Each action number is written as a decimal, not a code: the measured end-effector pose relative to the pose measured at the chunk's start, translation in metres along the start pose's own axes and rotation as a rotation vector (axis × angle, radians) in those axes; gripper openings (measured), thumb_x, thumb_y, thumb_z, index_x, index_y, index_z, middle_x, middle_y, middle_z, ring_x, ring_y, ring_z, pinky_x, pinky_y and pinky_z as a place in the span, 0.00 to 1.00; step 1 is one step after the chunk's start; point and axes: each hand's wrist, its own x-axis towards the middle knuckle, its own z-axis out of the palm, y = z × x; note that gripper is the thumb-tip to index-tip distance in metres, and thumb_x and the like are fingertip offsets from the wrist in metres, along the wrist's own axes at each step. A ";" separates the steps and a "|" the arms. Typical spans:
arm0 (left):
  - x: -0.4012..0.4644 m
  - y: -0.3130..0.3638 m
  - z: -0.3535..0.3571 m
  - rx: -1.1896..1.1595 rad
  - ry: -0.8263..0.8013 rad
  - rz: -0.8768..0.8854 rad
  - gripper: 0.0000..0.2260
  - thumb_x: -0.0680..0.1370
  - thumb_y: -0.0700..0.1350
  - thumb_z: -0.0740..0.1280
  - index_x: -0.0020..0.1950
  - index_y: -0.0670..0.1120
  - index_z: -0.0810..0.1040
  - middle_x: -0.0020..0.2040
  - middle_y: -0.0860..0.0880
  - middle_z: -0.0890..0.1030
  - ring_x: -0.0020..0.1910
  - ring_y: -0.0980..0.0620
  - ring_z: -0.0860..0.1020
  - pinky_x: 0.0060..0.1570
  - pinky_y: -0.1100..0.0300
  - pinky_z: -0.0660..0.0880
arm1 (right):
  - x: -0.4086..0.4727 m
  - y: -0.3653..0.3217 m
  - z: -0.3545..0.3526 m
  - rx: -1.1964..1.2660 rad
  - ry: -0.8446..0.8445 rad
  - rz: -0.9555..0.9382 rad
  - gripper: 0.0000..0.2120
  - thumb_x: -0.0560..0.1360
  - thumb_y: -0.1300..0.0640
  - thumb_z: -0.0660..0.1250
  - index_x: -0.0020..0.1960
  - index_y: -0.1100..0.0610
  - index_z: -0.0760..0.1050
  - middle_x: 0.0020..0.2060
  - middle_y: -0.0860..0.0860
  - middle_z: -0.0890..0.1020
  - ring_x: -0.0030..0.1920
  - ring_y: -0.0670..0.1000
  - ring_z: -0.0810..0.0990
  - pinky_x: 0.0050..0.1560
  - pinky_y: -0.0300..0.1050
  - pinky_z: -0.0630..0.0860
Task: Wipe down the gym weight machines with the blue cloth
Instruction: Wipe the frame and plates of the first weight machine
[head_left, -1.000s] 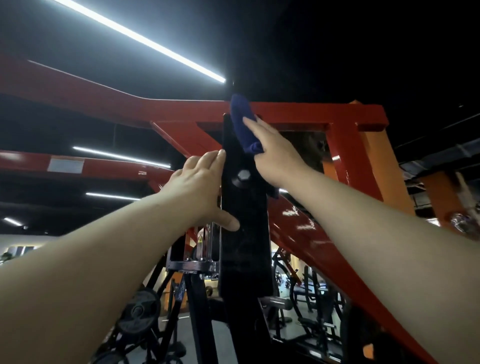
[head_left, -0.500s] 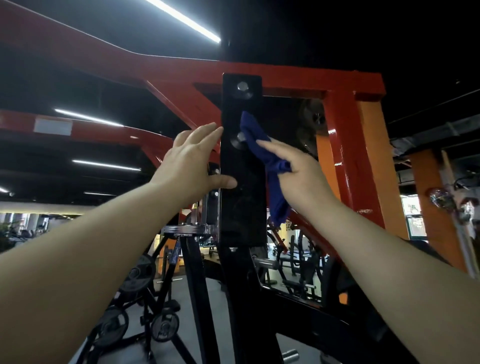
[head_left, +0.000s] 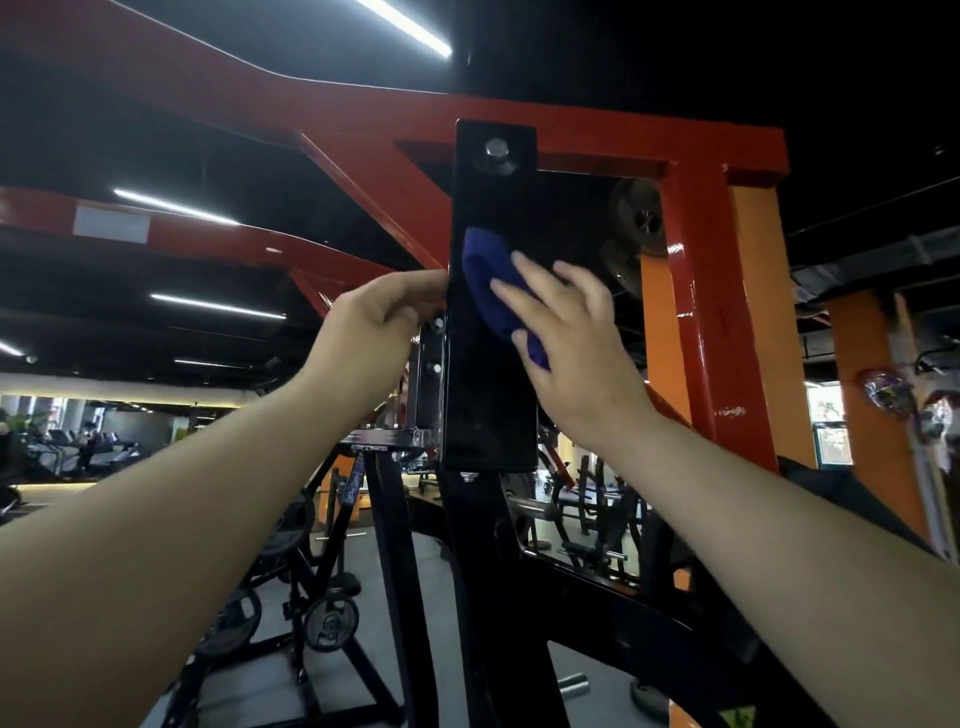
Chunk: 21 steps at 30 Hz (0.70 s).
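I see my right hand (head_left: 574, 353) pressing the blue cloth (head_left: 493, 283) flat on the shiny black plate (head_left: 491, 405) of the weight machine. The fingers are spread out and nearly straight, lying on top of the cloth. The cloth sits in the middle of the plate, below a big silver bolt (head_left: 497, 149). My left hand (head_left: 374, 325) curls its fingers around the plate's left edge and holds it. A red frame (head_left: 696, 312) stands behind the plate.
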 end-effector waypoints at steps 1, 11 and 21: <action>0.001 0.001 0.001 -0.063 0.009 -0.028 0.19 0.82 0.32 0.56 0.65 0.47 0.78 0.57 0.53 0.83 0.53 0.60 0.81 0.58 0.68 0.75 | 0.000 -0.006 0.003 0.020 0.016 0.026 0.23 0.80 0.55 0.61 0.75 0.54 0.66 0.76 0.48 0.62 0.75 0.52 0.56 0.75 0.46 0.55; 0.000 -0.006 0.004 -0.212 0.015 -0.107 0.20 0.82 0.31 0.54 0.59 0.50 0.80 0.56 0.54 0.83 0.55 0.58 0.81 0.53 0.63 0.78 | -0.019 0.008 0.000 0.097 -0.164 -0.180 0.27 0.76 0.66 0.66 0.73 0.51 0.69 0.75 0.45 0.65 0.74 0.47 0.58 0.75 0.41 0.52; -0.003 -0.008 0.001 -0.596 0.045 -0.336 0.17 0.82 0.33 0.55 0.65 0.44 0.76 0.57 0.47 0.83 0.54 0.54 0.82 0.54 0.58 0.79 | -0.025 -0.011 -0.004 0.057 -0.247 -0.376 0.17 0.79 0.55 0.60 0.67 0.50 0.76 0.71 0.47 0.72 0.71 0.50 0.67 0.74 0.48 0.59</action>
